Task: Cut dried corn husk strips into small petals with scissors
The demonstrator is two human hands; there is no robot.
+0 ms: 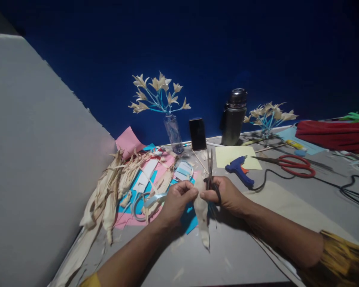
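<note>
1. Dried husk strip: held upright between both hands, above the table, its pointed lower end hanging free. Being held near its upper part probably keeps that portion taut and steady.
2. Left hand: thumb and forefinger pinched together on the strip's left edge, a light grip that seems suited to thin, pliable material.
3. Right hand: fingers closed around the small scissors, thumb tip at the strip's right edge. The blades point up and away, slightly parted, apparently leaving the thumb free to steady the husk.
4. Husk pile: at the left, beside and partly over pink and blue paper, likely within easy reach of the left hand.
5. Glue gun: lies partly on the yellow sheet, which perhaps shields the table from drips. The red-handled scissors lie to its right.
6. Glass bottle: stands near the wall bearing husk flowers, presumably set back to protect the blooms.
</note>
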